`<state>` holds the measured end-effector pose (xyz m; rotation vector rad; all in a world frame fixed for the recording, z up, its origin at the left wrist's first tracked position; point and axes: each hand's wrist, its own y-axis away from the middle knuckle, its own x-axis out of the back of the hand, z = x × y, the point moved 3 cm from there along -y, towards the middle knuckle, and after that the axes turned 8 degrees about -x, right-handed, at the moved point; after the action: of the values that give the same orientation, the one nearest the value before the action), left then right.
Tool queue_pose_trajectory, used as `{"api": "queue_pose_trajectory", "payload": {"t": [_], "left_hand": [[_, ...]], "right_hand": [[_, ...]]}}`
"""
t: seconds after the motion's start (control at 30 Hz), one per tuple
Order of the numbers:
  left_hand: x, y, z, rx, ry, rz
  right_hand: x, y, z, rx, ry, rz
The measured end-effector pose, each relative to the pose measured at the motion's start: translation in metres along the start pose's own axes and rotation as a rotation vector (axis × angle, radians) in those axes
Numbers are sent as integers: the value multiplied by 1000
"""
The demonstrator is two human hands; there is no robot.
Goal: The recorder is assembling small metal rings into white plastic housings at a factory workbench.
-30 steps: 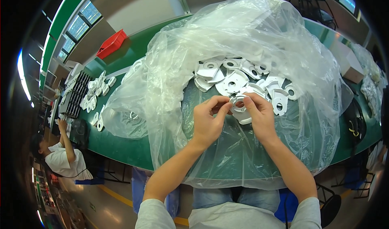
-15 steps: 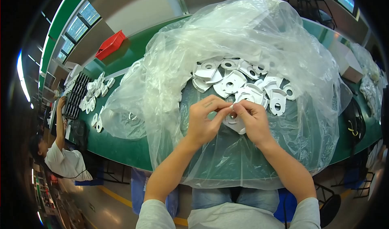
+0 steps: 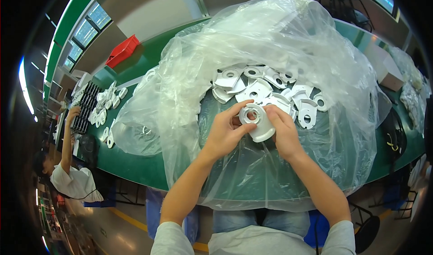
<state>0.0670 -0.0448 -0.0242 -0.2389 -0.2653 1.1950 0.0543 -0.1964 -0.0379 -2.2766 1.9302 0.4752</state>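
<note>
at the long, smooth green desk (image 3: 131,169), you seem to be partway through turning and checking a single piece. a big clear plastic bag (image 3: 275,27), filmy and creased, billows over it, glossy where the folds catch light. in its opening lies a pile of white parts (image 3: 261,86), smooth, hard-looking, overlapping at odd angles. just in front of the pile, between your hands, is one white part (image 3: 261,129). your left grip (image 3: 225,131) pinches its ringed end between thumb and fingers; your right grip (image 3: 286,131) lies at its right edge, but i cannot tell whether it squeezes. the next move, i judge, calls for a steady hold, as slick plastic could slip. the near end broadens into a curved lip (image 3: 266,136); the far end carries a round collar (image 3: 262,115).
</note>
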Motion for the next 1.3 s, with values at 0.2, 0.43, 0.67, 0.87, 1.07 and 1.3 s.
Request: {"api": "queue_pose_trajectory", "payload": {"t": [0.2, 0.43, 0.67, 0.87, 1.07, 1.3], "left_hand": [[33, 13, 17, 14, 133, 163], [148, 171, 50, -184, -33, 1172], [353, 294, 14, 92, -516, 1486], [408, 244, 34, 194, -1585, 1149], [127, 51, 78, -229, -912, 550], [-44, -20, 4, -170, -1077, -151]], "right_hand": [[-8, -4, -3, 298, 324, 16], [18, -3, 0, 207, 121, 36], [18, -10, -3, 270, 177, 27], [24, 6, -66, 442, 219, -9], [172, 58, -162, 677, 232, 518], [293, 59, -119, 350, 903, 895]]}}
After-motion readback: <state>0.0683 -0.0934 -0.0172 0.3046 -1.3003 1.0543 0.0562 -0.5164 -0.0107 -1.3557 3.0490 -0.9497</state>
